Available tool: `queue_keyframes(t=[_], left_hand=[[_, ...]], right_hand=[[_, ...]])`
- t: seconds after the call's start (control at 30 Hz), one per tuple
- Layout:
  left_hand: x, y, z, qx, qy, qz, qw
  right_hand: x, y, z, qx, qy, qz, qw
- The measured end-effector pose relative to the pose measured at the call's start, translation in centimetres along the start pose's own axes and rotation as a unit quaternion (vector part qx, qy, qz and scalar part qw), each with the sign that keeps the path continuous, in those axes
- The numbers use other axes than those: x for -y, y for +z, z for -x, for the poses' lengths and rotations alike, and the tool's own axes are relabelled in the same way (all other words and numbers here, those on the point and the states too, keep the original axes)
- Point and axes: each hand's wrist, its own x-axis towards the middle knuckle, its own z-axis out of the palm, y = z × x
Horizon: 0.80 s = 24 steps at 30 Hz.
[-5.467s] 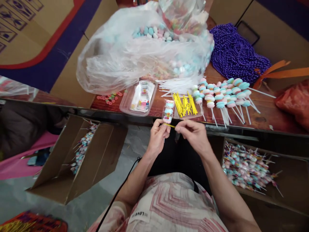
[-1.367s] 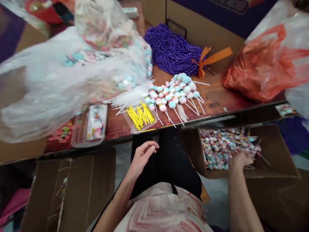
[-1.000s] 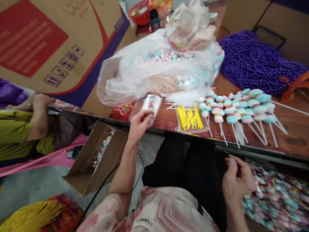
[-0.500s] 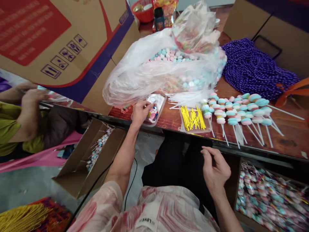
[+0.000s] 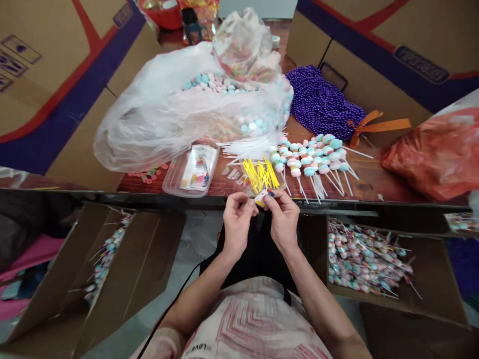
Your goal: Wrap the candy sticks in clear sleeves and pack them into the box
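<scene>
Wrapper (image 5: 261, 195) in fingers (image 5: 274, 205), wrapper stack (image 5: 196, 169) in tub (image 5: 172, 180)

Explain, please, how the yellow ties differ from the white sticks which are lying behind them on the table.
Colour: the yellow ties are bright yellow, while the white sticks are plain white.
Length: the ties look shorter than the sticks.
Direction: the ties run mostly front to back, though slanted; the sticks lie mostly sideways.
Both are thin and gathered in loose bunches.
</scene>
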Motion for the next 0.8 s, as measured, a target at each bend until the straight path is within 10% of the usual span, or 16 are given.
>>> queue_keyframes(t=[0.1,0.8], left_hand=[[0.9,0.3,0.4,0.058,-0.134,0.104,0.984],[0.9,2.0,-0.3,-0.005,-0.144,0.128,0.981]], right_hand=[[0.6,-1.6,0.1,0.048,-0.004,0.019,0.999],[0.2,-2.6,1.4,0.009,-0.019,0.09,0.996]])
